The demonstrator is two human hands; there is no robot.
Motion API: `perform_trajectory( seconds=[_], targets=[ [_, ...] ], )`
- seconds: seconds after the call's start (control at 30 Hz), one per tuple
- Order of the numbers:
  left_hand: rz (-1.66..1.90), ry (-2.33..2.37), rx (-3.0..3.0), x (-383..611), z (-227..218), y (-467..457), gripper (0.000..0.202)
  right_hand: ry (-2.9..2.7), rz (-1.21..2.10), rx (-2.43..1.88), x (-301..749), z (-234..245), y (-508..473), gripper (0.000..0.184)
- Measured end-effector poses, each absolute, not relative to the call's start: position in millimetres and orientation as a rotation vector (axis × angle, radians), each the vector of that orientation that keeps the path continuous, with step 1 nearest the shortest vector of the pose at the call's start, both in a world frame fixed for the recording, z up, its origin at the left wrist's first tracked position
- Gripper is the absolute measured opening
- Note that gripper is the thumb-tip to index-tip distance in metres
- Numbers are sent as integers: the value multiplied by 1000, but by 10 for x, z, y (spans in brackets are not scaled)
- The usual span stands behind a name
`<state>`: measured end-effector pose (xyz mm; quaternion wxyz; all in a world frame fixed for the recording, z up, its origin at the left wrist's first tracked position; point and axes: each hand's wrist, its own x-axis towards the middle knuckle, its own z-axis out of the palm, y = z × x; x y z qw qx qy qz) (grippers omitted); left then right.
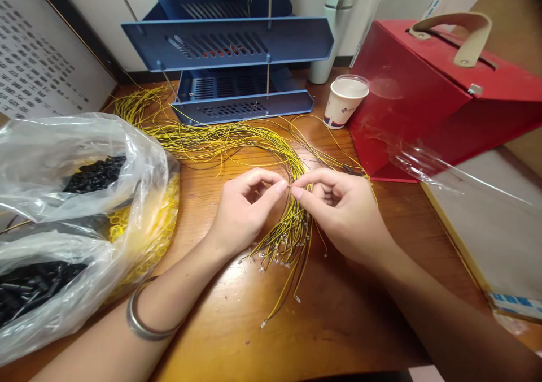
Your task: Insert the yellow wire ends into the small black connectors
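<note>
A bundle of thin yellow and black wires (pixel 237 139) with small clear tips lies across the wooden table (pixel 330 314). My left hand (pixel 243 209) and my right hand (pixel 339 212) meet above the bundle, both pinched with thumb and forefinger. Their fingertips nearly touch at one wire end. The loose wire ends (pixel 279 252) fan out under my hands toward me. A metal bangle (pixel 141 320) sits on my left wrist.
Clear plastic bags (pixel 63 212) holding small black parts and yellow wire lie at the left. A blue tiered tray (pixel 228 43) stands at the back. A paper cup (pixel 345 102) and a red case (pixel 444 88) are at the right, next to a wrapped board (pixel 486 212).
</note>
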<state>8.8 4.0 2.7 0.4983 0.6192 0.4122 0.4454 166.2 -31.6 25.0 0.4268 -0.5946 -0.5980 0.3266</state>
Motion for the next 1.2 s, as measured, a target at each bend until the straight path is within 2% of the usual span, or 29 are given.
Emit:
perform_trajectory(
  seconds=[0.23, 0.6, 1.0, 1.2],
  targets=[
    [1164, 1010, 1540, 75, 25, 48, 10, -1484, 850, -1482, 1658, 284, -320, 14],
    [1086, 945, 1406, 50, 16, 72, 20, -1319, 1002, -1463, 1654, 283, -304, 16],
    [1167, 1012, 1555, 95, 70, 48, 7, -1357, 993, -1465, 1654, 292, -315, 17],
    [1136, 1056, 1582, 94, 47, 55, 9, -1360, 978, -1476, 1651, 299, -313, 16]
  ],
)
